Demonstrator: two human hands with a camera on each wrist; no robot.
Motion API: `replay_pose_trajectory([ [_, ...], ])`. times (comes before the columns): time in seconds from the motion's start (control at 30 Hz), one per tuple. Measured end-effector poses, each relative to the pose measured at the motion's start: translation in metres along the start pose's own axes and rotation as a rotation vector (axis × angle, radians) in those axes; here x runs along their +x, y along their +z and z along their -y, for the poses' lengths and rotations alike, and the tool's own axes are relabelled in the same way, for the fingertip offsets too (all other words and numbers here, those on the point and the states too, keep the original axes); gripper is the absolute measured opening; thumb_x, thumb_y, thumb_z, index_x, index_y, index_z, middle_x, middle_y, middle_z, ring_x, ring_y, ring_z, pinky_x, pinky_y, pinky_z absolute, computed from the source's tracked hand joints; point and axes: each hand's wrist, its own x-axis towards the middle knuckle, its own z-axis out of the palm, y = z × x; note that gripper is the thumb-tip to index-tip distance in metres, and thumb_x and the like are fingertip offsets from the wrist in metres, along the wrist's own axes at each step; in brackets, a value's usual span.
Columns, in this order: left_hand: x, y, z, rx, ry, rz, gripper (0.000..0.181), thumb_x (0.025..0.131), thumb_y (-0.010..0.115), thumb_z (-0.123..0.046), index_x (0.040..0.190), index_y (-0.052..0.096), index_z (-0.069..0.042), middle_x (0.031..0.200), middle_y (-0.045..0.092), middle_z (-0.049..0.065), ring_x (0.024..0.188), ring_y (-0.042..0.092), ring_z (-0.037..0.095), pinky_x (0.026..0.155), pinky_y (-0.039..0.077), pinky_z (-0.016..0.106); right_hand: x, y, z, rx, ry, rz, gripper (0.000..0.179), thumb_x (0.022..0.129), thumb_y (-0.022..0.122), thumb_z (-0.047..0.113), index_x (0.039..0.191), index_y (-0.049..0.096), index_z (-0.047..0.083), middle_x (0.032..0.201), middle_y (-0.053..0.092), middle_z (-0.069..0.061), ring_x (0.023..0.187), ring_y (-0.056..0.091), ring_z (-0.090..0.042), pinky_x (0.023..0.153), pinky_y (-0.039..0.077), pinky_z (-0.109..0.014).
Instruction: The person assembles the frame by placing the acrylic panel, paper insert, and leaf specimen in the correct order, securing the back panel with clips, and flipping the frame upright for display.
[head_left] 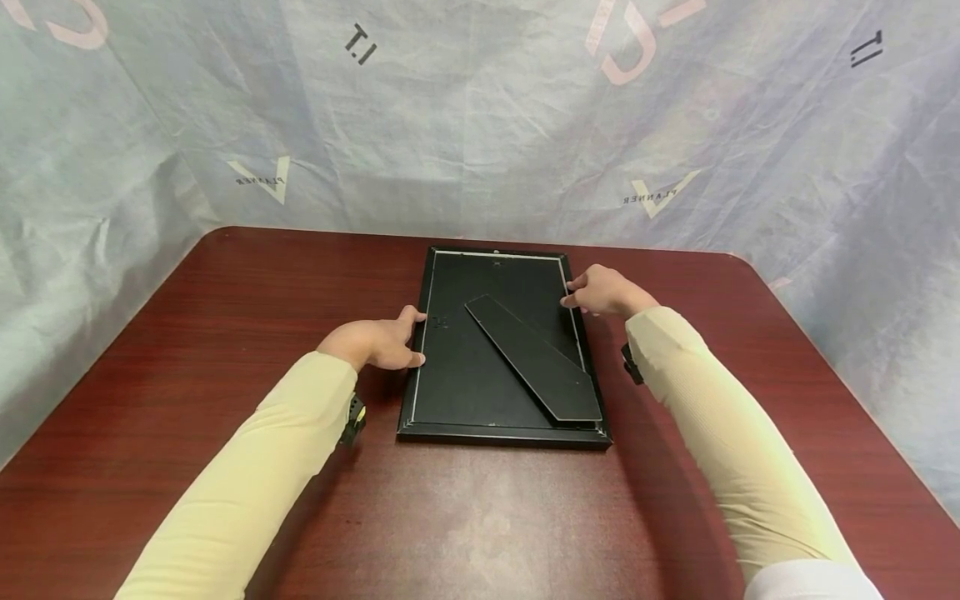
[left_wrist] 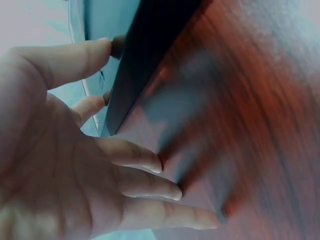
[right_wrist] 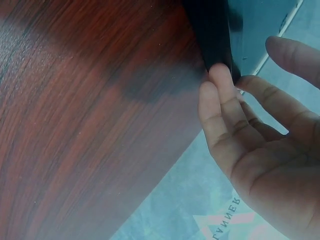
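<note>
A black picture frame [head_left: 450,375] lies back side up on the table, its easel leg [head_left: 536,358] slanting across the backing board. My left hand [head_left: 382,340] is at its left edge. In the left wrist view, thumb and index fingertips touch the frame's rim [left_wrist: 145,55], while the other fingers extend straight toward the tabletop. At the opposite edge is my right hand [head_left: 603,290]. The right wrist view has its index finger on top of the frame's edge [right_wrist: 212,37] and another fingertip against the outer side; the thumb stands apart over the backing.
The dark red wooden table [head_left: 480,517] has rounded far corners. Behind and beside it hangs a pale printed cloth [head_left: 465,125]. Black wrist devices sit below both cream sleeves [head_left: 255,467].
</note>
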Motion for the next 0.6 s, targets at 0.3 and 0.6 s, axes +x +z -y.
replay_pose_trajectory([
  [0.3, 0.005, 0.004, -0.007, 0.031, -0.048, 0.029, 0.067, 0.108, 0.046, -0.018, 0.156, 0.002, -0.004, 0.153, 0.038, 0.032, 0.146, 0.034, 0.038, 0.118, 0.029, 0.046, 0.000, 0.000, -0.001, 0.011, 0.004, -0.004, 0.042, 0.102, 0.059, 0.015, 0.137, 0.059, -0.009, 0.152, 0.046, -0.023, 0.081, 0.060, -0.028, 0.076, 0.048, -0.037],
  [0.6, 0.008, 0.006, -0.012, 0.082, -0.067, 0.074, 0.066, 0.108, 0.039, -0.015, 0.156, -0.003, 0.000, 0.158, 0.020, 0.031, 0.143, 0.036, 0.037, 0.115, 0.031, 0.042, 0.001, 0.002, -0.001, 0.011, 0.017, -0.006, 0.042, 0.103, 0.059, 0.015, 0.137, 0.058, -0.009, 0.154, 0.043, -0.022, 0.098, 0.063, -0.032, 0.082, 0.049, -0.040],
])
